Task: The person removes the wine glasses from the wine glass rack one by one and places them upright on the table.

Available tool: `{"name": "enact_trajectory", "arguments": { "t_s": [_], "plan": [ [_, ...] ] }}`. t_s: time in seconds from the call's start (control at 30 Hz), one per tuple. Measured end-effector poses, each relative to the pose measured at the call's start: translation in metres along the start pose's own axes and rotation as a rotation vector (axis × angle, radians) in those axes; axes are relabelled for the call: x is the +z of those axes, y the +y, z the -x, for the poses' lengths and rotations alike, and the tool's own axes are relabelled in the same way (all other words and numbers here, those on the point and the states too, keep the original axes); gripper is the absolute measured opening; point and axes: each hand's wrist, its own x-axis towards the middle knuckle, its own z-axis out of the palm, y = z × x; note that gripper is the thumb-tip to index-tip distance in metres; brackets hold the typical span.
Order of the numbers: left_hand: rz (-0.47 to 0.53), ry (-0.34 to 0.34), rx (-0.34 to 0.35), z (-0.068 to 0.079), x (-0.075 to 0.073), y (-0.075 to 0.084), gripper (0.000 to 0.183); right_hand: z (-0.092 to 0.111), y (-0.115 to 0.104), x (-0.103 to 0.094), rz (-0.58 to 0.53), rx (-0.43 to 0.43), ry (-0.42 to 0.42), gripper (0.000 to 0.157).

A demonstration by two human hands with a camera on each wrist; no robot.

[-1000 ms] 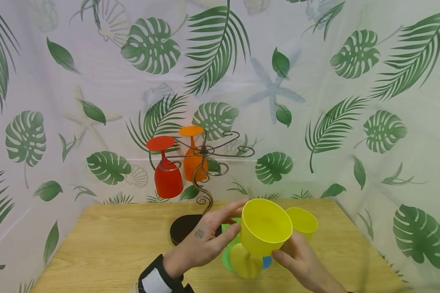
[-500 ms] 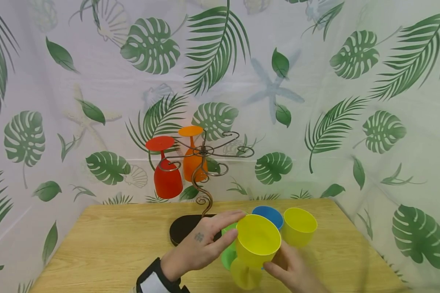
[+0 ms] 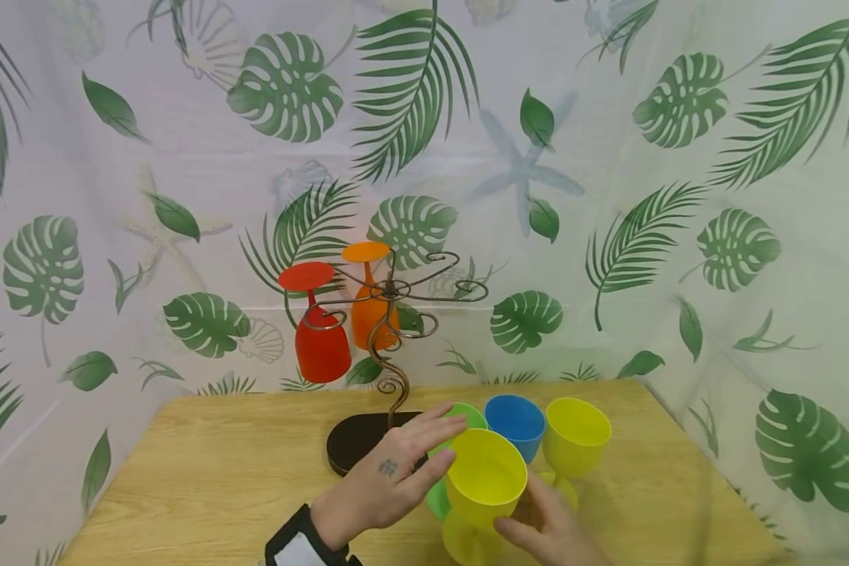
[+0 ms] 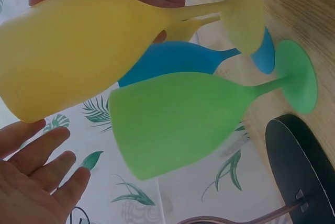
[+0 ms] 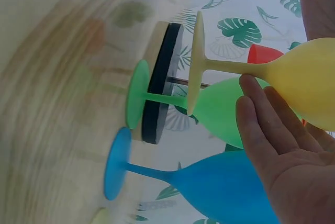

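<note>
A yellow plastic goblet [image 3: 485, 483] stands nearly upright at the table's front, its bowl between my two hands; both wrist views show its foot raised off the wood. My right hand [image 3: 555, 523] holds the bowl from the right, thumb in front and fingers behind. From the left, my left hand [image 3: 385, 483] reaches with extended fingers, fingertips right at the rim. Just behind are a green goblet [image 4: 178, 122], partly hidden in the head view, and a blue goblet [image 3: 515, 424]. A second yellow goblet [image 3: 578, 436] stands at the right.
A scrolled metal rack [image 3: 391, 291] on a black base [image 3: 357, 444] stands behind my left hand. A red goblet [image 3: 323, 350] and an orange goblet [image 3: 375, 318] hang upside down from its left arms. A leaf-print sheet [image 3: 424, 157] backs the wooden table [image 3: 205, 472].
The held yellow goblet has come down and slightly left with my right hand, uncovering the blue goblet behind. My left hand has stayed beside its rim.
</note>
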Motion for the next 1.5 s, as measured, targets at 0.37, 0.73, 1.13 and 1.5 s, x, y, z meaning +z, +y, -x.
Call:
{"name": "enact_trajectory", "arguments": {
  "t_s": [0.37, 0.73, 1.13, 1.5],
  "plan": [
    [-0.124, -0.032, -0.062, 0.004, 0.003, -0.006, 0.044, -0.004, 0.014, 0.008, -0.033, 0.072, -0.005, 0.067],
    [-0.21, -0.049, -0.08, 0.005, 0.005, -0.013, 0.044, -0.007, 0.023, 0.015, -0.01, 0.081, 0.008, 0.069],
    [-0.23, -0.096, -0.097, 0.006, 0.01, -0.019, 0.047, -0.01, 0.033, 0.021, -0.083, 0.13, -0.008, 0.073],
    [-0.245, -0.099, -0.107, 0.007, 0.012, -0.023, 0.048, -0.015, 0.037, 0.023, -0.054, 0.115, -0.012, 0.068]
  ]
}}
